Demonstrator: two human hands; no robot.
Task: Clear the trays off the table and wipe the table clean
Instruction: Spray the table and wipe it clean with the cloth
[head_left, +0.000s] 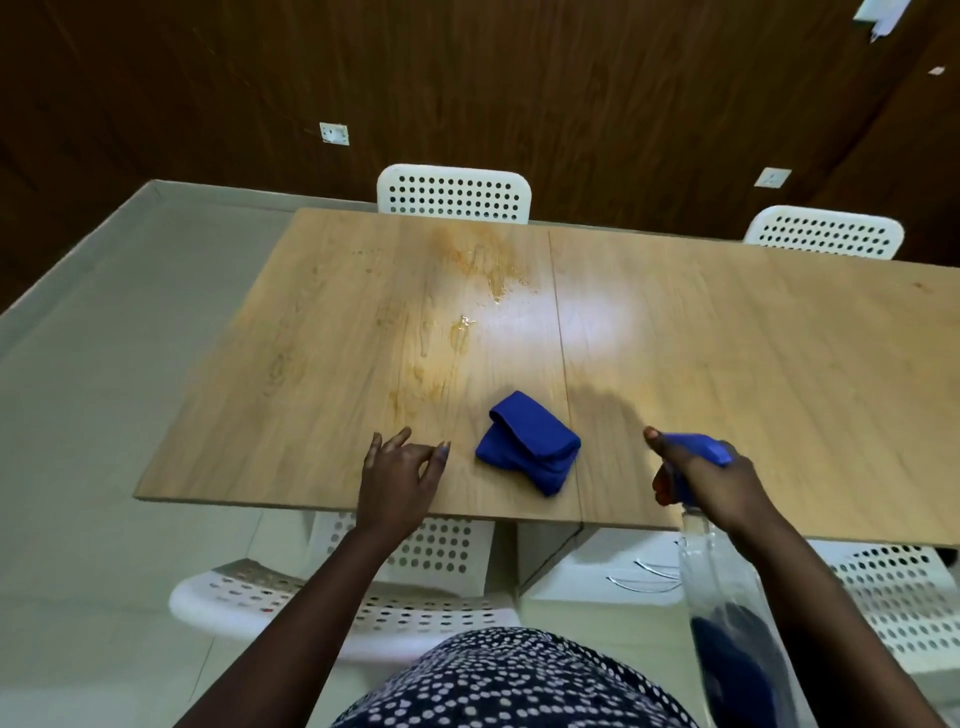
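Note:
A folded blue cloth (527, 451) lies on the wooden table (727, 364) near its front edge. Orange-brown stains and wet smears (475, 265) mark the table's left half. My left hand (402, 478) hovers over the front edge just left of the cloth, fingers spread and holding nothing. My right hand (711, 483) grips a clear spray bottle (727, 587) with a blue trigger head, right of the cloth, nozzle pointing over the table. No trays are in view.
Two white perforated chairs (454, 195) (823, 234) stand at the table's far side. Two more (332, 592) (893, 587) sit at the near side below my arms. Dark wood panelling lines the wall behind; pale floor lies to the left.

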